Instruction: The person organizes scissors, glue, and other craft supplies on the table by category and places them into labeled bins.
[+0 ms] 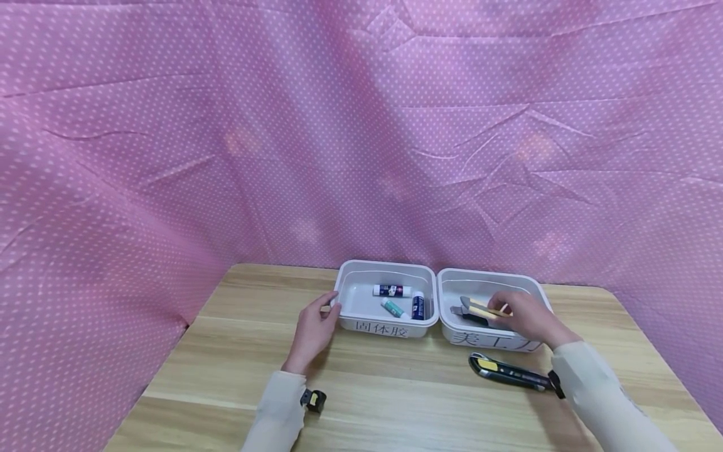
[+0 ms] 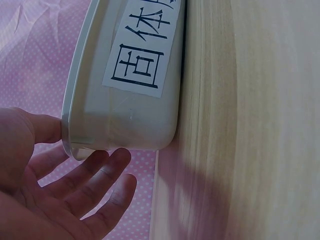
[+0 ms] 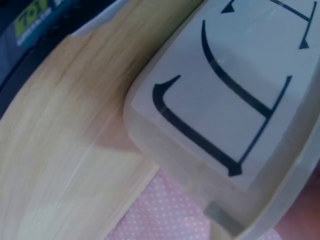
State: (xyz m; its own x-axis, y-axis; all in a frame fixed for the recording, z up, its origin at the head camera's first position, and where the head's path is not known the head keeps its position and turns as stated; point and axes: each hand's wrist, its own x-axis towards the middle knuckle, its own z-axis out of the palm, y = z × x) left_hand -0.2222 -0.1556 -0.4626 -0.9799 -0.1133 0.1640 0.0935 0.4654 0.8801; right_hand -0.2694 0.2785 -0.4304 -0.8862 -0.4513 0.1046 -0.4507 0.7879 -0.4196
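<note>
My left hand (image 1: 314, 329) grips the left corner of a white plastic bin (image 1: 346, 279), thumb at the rim and fingers against the outer wall, as the left wrist view shows. Inside that bin lie three glue sticks, among them a green one (image 1: 394, 308) and a dark blue one (image 1: 418, 306). My right hand (image 1: 522, 314) reaches into a second white bin (image 1: 452, 276) and pinches a yellow utility knife (image 1: 479, 307). Below it lies a black utility knife (image 1: 474, 319), partly covered. In the right wrist view, the second bin's labelled wall (image 3: 200, 115) hides the fingers.
Before the right bin, a large black and yellow utility knife (image 1: 508, 371) lies on the wooden table (image 1: 395, 389), close to my right wrist. Both bins stand side by side at the back edge and carry paper labels. Pink dotted cloth (image 1: 361, 138) hangs behind and at the sides.
</note>
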